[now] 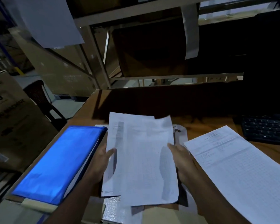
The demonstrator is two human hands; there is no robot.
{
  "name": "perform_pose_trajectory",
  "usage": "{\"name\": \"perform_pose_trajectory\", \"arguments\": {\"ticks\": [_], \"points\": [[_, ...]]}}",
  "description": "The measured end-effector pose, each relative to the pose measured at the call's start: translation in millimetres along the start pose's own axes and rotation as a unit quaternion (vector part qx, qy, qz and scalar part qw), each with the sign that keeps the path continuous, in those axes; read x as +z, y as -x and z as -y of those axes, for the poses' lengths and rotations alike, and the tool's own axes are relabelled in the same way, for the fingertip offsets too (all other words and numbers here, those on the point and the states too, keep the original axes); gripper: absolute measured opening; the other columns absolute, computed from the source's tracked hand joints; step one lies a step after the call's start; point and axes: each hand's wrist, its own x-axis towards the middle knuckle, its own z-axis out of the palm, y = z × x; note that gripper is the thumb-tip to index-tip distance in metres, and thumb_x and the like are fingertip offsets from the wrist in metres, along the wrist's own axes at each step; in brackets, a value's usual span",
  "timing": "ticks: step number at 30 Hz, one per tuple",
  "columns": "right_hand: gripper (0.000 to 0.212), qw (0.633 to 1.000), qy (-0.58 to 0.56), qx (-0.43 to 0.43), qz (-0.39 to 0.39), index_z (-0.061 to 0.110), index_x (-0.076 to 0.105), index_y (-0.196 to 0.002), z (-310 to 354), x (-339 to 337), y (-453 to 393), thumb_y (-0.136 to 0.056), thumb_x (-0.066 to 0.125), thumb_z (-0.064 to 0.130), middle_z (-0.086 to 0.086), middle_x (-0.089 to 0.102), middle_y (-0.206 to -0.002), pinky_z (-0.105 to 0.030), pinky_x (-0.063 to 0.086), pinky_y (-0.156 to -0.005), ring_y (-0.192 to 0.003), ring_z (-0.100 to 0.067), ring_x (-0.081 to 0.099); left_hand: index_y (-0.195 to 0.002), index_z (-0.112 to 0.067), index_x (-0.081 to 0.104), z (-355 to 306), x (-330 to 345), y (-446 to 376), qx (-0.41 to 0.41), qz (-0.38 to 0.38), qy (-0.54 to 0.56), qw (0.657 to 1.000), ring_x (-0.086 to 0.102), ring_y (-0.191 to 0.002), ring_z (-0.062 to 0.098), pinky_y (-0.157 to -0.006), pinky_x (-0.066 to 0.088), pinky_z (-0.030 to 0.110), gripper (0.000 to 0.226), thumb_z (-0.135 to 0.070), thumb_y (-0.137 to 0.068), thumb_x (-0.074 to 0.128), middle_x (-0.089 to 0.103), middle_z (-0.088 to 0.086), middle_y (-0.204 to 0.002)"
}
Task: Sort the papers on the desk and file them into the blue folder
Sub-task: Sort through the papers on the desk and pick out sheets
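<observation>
A sheaf of printed papers (141,157) is held up over the desk in front of me. My left hand (102,162) grips its left edge, thumb on the front sheet. My right hand (180,160) grips its right edge, thumb on top as well. The blue folder (58,162) lies to the left, its cover open and hanging partly over the desk's left edge. One more printed sheet (239,168) lies flat on the desk to the right. More pages lie beneath the held papers, mostly hidden.
A black keyboard (267,128) sits at the right of the wooden desk (199,128). Cardboard boxes (11,120) stand to the left below desk height. A metal shelf frame (103,65) rises behind the desk. The far right is dark.
</observation>
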Motion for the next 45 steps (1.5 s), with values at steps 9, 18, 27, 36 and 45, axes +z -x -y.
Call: {"name": "perform_pose_trajectory", "arguments": {"ticks": [9, 18, 27, 36, 45], "points": [[0.022, 0.986, 0.129, -0.077, -0.073, 0.028, 0.055, -0.120, -10, 6, -12, -0.099, 0.057, 0.027, 0.009, 0.068, -0.107, -0.029, 0.057, -0.066, -0.084, -0.009, 0.065, -0.129, -0.043, 0.065, 0, -1, 3, 0.042, 0.024, -0.001, 0.999, 0.068, -0.124, 0.018, -0.107, 0.052, 0.050, 0.036, -0.016, -0.108, 0.054, 0.071, -0.007, -0.134], [0.027, 0.988, 0.115, -0.099, 0.043, 0.027, 0.052, -0.130, 6, 29, 4, -0.104, 0.050, 0.030, 0.008, 0.064, -0.121, -0.022, 0.051, -0.067, -0.095, -0.007, 0.063, -0.128, -0.035, 0.068, -3, 0, 9, 0.066, 0.039, -0.048, 0.996, 0.071, -0.118, 0.010, -0.099, 0.057, 0.039, 0.045, -0.035, -0.085, 0.082, 0.074, -0.013, -0.126], [0.059, 0.882, 0.360, -0.233, -0.198, 0.021, 0.049, -0.143, -6, -31, 7, -0.091, 0.068, 0.040, -0.004, 0.047, -0.152, -0.046, 0.035, -0.117, -0.142, -0.025, 0.040, -0.105, -0.067, 0.067, -1, 1, 7, 0.073, -0.004, -0.065, 0.995, 0.072, -0.107, 0.006, -0.085, 0.057, 0.028, 0.048, -0.021, -0.094, 0.075, 0.075, -0.026, -0.113], [0.048, 0.794, 0.516, -0.200, -0.250, 0.021, 0.062, -0.129, -27, -82, 20, -0.091, 0.064, 0.049, -0.001, 0.067, -0.127, -0.032, 0.050, -0.100, -0.112, -0.020, 0.065, -0.111, -0.060, 0.064, -4, 9, 11, 0.063, -0.005, -0.101, 0.993, 0.068, -0.109, 0.006, -0.084, 0.055, 0.029, 0.043, -0.019, -0.099, 0.070, 0.073, -0.018, -0.118], [0.016, 0.891, 0.261, -0.312, -0.204, 0.022, 0.056, -0.083, 7, -42, 35, -0.099, 0.059, 0.026, 0.010, 0.061, -0.076, -0.024, 0.046, -0.060, -0.070, -0.005, 0.058, -0.116, -0.033, 0.066, -17, 51, 33, 0.045, 0.026, -0.079, 0.996, 0.074, -0.097, 0.000, -0.075, 0.056, 0.021, 0.022, -0.018, -0.101, 0.067, 0.078, -0.019, -0.107]]}}
